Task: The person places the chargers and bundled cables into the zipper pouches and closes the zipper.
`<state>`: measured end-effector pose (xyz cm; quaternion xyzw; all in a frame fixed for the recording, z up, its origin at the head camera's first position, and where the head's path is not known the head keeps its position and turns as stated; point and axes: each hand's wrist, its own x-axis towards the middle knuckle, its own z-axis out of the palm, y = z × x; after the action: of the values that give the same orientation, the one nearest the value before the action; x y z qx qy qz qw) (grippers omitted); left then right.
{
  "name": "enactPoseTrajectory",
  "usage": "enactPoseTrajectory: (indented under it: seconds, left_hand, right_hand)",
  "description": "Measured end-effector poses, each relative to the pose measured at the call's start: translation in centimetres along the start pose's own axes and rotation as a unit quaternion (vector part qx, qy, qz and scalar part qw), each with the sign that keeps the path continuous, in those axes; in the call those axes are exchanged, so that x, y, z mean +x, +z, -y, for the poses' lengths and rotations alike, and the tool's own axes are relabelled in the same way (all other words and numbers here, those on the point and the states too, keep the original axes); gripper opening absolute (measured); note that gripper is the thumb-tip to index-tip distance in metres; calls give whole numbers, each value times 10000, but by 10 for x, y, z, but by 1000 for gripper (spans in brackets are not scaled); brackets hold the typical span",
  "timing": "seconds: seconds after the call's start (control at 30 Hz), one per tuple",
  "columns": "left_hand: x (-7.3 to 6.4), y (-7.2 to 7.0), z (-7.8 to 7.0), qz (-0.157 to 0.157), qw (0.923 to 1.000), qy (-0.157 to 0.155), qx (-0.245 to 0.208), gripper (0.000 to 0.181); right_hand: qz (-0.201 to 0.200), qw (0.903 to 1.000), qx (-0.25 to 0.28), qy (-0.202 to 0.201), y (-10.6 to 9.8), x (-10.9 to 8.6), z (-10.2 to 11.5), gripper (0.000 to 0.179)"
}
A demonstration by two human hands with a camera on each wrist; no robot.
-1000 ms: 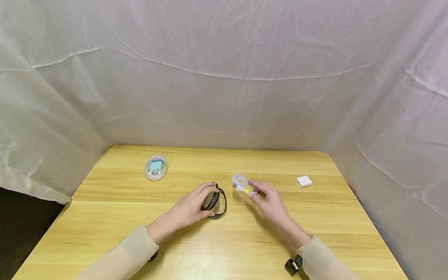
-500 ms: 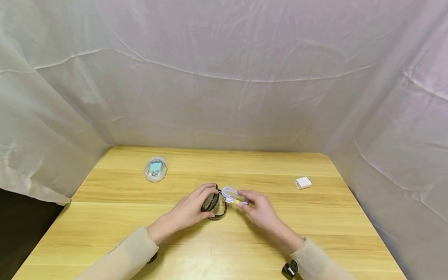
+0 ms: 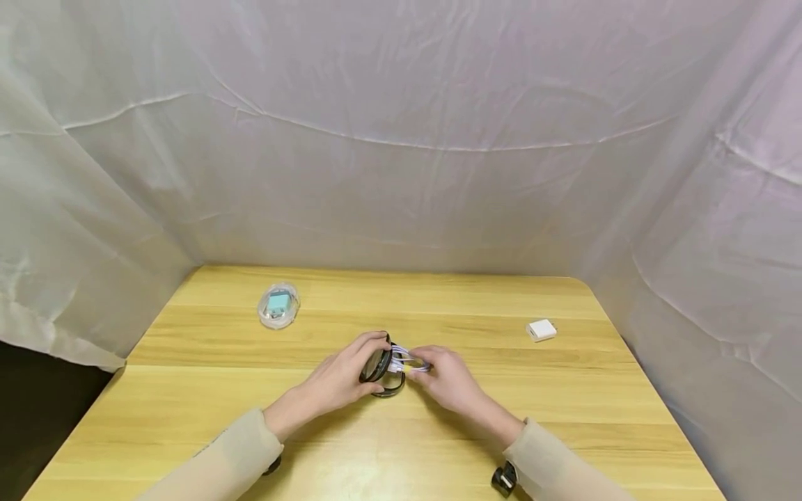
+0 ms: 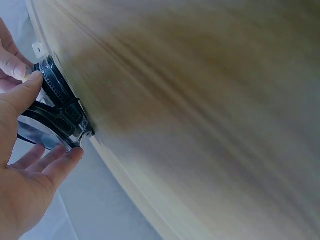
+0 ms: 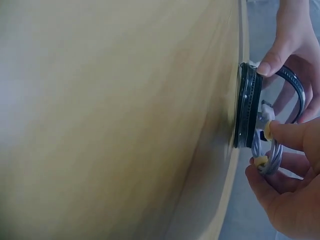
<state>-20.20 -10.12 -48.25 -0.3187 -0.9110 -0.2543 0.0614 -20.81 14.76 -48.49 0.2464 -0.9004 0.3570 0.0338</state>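
A lavender cable coil (image 5: 274, 159) with yellow ties (image 5: 260, 161) sits pinched in the right hand (image 3: 452, 380), partly between the parted sides of a black-rimmed clear case (image 5: 247, 107) that the left hand (image 3: 335, 377) grips over the wooden table (image 3: 564, 438). Farther back, a white adapter (image 3: 541, 330) lies to the right and a pale blue block (image 3: 278, 303) in a clear round container (image 3: 273, 323) to the left. Dark marks (image 3: 210, 441) on the left sleeve (image 3: 241, 445) are too small to read.
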Motion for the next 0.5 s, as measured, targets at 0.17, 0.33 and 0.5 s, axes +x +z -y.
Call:
enactPoseTrajectory:
  seconds: [0.17, 0.33, 0.5]
  left_hand:
    - [0, 0, 0, 3, 10000, -5, -47, 75]
    - [0, 0, 0, -8, 9999, 1, -101, 75]
    - [1, 0, 0, -25, 9998, 1, -190, 74]
  right_hand:
    - [81, 9999, -128, -7, 4, 5, 3, 39]
    - [202, 9996, -179, -4, 8, 11, 6, 42]
    - [535, 9985, 68, -71, 9, 12, 6, 49]
